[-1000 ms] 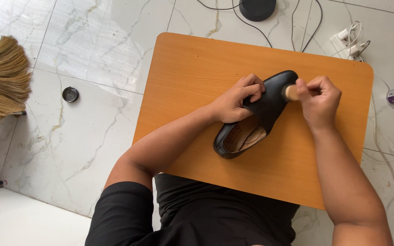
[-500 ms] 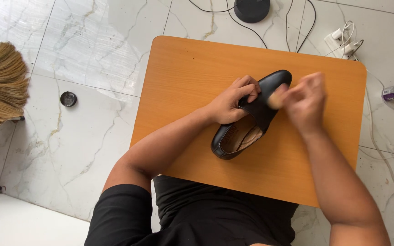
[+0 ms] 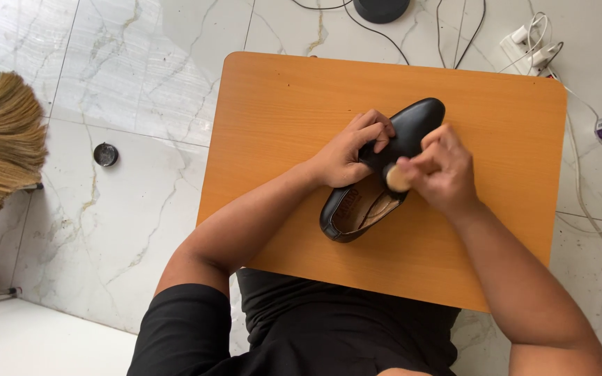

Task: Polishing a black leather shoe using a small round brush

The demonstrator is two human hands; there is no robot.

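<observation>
A black leather shoe (image 3: 412, 129) lies on a small orange wooden table (image 3: 280, 111), toe pointing to the far right, its tan lining facing up. My left hand (image 3: 350, 150) grips the shoe's upper from the left side and holds it steady. My right hand (image 3: 440, 167) is closed around a small round tan applicator (image 3: 397, 179), which is pressed against the shoe's right edge near the opening. Most of the applicator is hidden inside my fingers.
A straw broom (image 3: 1, 139) lies on the marble floor at the left. A small round black tin (image 3: 106, 154) sits on the floor beside the table. Cables and a white power strip (image 3: 534, 42) run along the far right; a dark round base (image 3: 381, 8) stands beyond the table.
My right hand has slid with the applicator from the shoe's toe back toward the opening. My left hand has kept its hold on the shoe, which has not shifted.
</observation>
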